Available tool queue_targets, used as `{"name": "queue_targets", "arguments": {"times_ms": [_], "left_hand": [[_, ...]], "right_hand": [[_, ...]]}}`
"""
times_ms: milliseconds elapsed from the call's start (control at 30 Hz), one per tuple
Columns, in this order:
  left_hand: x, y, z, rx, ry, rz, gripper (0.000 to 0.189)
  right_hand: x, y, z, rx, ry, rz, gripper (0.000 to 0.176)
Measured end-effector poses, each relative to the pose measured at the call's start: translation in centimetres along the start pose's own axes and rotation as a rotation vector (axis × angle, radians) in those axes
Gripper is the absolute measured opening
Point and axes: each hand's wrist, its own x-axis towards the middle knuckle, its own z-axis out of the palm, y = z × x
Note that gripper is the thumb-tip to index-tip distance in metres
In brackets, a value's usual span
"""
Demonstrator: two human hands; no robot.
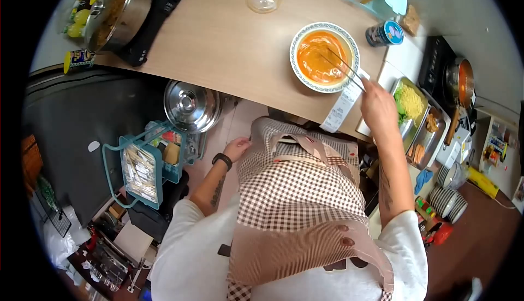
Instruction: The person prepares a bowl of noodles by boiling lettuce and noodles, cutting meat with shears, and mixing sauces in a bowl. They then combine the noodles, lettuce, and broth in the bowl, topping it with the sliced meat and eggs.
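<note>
My right hand [380,104] is closed around a pair of thin chopsticks [353,75]. Their tips dip into smooth orange sauce [315,60] in a white bowl with a patterned rim [295,44]. Under the right side of the bowl, a printed paper receipt [339,110] hangs over the table edge. My left hand [238,148] is low at my side, beside the checked apron [300,192], fingers loosely extended with nothing visible in them. A dark band circles the left wrist.
A blue-labelled can [385,33] stands right of the bowl. Trays of noodles [408,102] and fried food [431,122] lie beyond my right arm. A pan [460,80] sits on a stove. At left are a pot [117,22] on a burner, a steel lid [186,106] and a teal caddy [155,183].
</note>
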Motion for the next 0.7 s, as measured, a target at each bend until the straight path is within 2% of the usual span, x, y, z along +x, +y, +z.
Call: {"name": "queue_targets", "arguments": {"times_ms": [67,167,200,300,333,367,433,467,500,533,600,633,700], "left_hand": [[0.1,0.7,-0.2,0.02,0.065,0.042,0.04],[0.4,0.8,0.1,-0.057,0.001,0.037,0.041],[0.7,0.5,0.1,0.019,0.002,0.025,0.038],[0.6,0.5,0.1,-0.129,0.081,0.055,0.037],[1.2,-0.3,-0.1,-0.111,0.089,0.059,0.037],[0.8,-0.5,-0.3,-0.077,0.042,0.031,0.037],[0.8,0.1,-1.0,-0.022,-0.034,-0.009,0.038],[0.7,0.3,-1.1,-0.034,0.015,0.015,0.038],[0.3,0.5,-0.9,-0.051,0.064,0.039,0.038],[0.4,0.7,-0.7,-0.138,0.065,-0.014,0.038],[0.8,0.5,-0.2,-0.002,0.01,0.015,0.039],[1.0,0.6,-0.3,0.067,-0.011,0.035,0.039],[0.4,2.8,0.2,0.077,0.044,0.148,0.039]], "right_hand": [[-1.6,-0.5,-1.1,-0.014,-0.085,0.053,0.032],[0.1,-0.1,1.4,0.007,0.015,-0.065,0.032],[0.3,0.4,1.3,0.029,0.045,-0.006,0.032],[-1.9,-0.4,-0.7,-0.002,-0.069,0.063,0.03],[-1.6,-0.8,-0.3,0.01,-0.044,-0.009,0.03],[-0.7,-0.6,0.6,0.034,-0.011,-0.048,0.03],[-0.4,0.8,1.4,0.048,0.06,0.012,0.03],[-1.3,0.0,-0.8,0.043,-0.084,0.104,0.033],[-2.0,0.0,-0.9,0.025,-0.104,0.107,0.035],[-1.7,-0.2,-0.5,0.032,-0.039,0.038,0.035],[-0.7,-0.9,0.8,0.055,0.044,-0.045,0.035],[-0.3,0.1,2.0,0.087,0.097,-0.016,0.036],[-2.2,-0.4,-1.2,0.033,-0.096,0.132,0.034]]}}
